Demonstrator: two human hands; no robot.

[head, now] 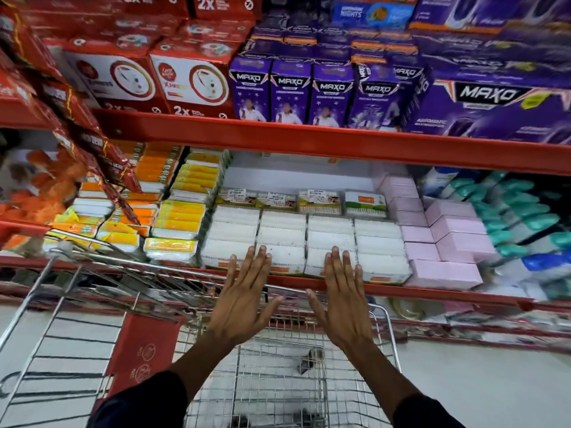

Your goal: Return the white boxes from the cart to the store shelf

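Reaching fwd from 6 o'clock, both hands are flat and spread, palms down, fingers released, grasping nothing. Left hand [244,299] sits just left of frame ctr; its fingers [258,261] overlap the front edge of the white boxes [306,242]. Right hand [343,301] is just beside it at 3 o'clock; its fingers [338,262] overlap the same front row. Actual contact w/ the boxes: cannot tell.

White boxes stand on the store shelf [432,293], stacked in approx. four columns, ctr of frame, above the red front rail. At 12 o'clock from them, a back row of small green-labelled packs [319,202]. At 3 o'clock, touching the stack, pink boxes [445,242]; beyond those, teal-capped containers [509,227], blurred. At 9 o'clock, yellow/orange packs [182,211].

Upper shelf, 12 o'clock: purple MAXO cartons [332,94]; at 10 o'clock, red cartons [194,81].

Cart [383,322], wire type, is below the hands at 6 o'clock, against the shelf. Its basket shows bare mesh; red seat flap [142,350] at 8 o'clock. Dark sleeves [145,403] at frame bottom.
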